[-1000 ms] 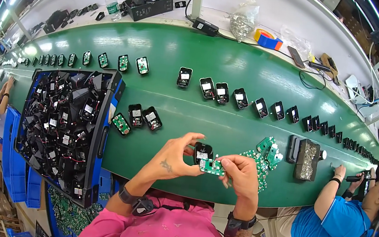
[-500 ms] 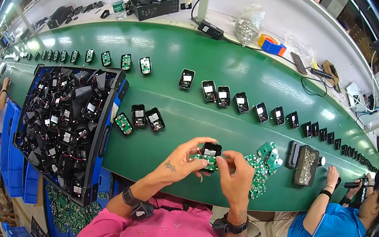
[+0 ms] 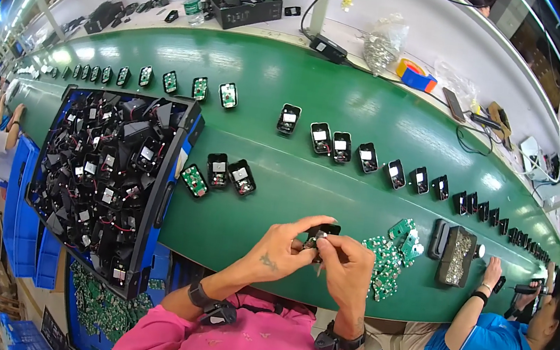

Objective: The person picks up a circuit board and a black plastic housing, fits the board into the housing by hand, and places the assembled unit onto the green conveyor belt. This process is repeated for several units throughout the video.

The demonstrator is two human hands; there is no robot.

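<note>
Green workbench [image 3: 360, 206] spans the view, with a long row of open black cases [image 3: 288, 119] along it and a deep tray [image 3: 165, 206] of similar parts to the person's left. One black housing [image 3: 330, 229] is held above the bench near its front edge, between the two hands and left of a heap of small green boards [image 3: 381, 266].

Possible faults, as judged from this posture: the housing could slip or twist, since it appears to be borne by the hands alone, clear of the bench; a wire could be pinched, if any lies under the fingertips, where the interior is hidden; a small part could drop out and be lost in the heap, which lies just beside the right hand. Pressing off-centre could also leave a piece tilted inside.

Left hand [image 3: 285, 249]: partly curled, thumb and fingers closed about the housing's side and lower end. Right hand [image 3: 346, 271]: thumb and forefinger drawn together at the housing's mouth, touching a small pale piece [image 3: 318, 236]; whether they grip it or merely press it cannot be told, as the fingers cover most of it.
</note>
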